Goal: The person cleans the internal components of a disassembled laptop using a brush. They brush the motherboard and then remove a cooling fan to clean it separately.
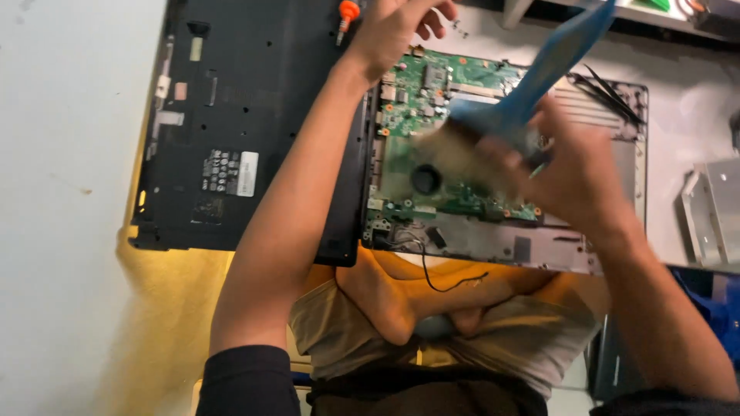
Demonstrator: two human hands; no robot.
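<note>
Brush [493, 127], blue-handled with pale bristles, lies blurred across the green board [432, 131], its bristles on the board's middle beside a round black part [425, 179]. The right hand [574, 173] is closed around the handle just right of the board. The left hand [393, 31] rests at the board's upper left corner, fingers curled; whether it grips anything cannot be told. An orange-tipped screwdriver [347, 15] stands just left of that hand. The board sits in a grey laptop shell [539, 246], from whose lower edge a thin black wire [447, 283] trails. Left of the board, touching the shell, lies a black bottom cover [239, 115]. Black tweezers [609, 96] lie right of the board, on the shell's corner. Farther right, on the worktop [62, 154], is a metal drive bracket [713, 212].
</note>
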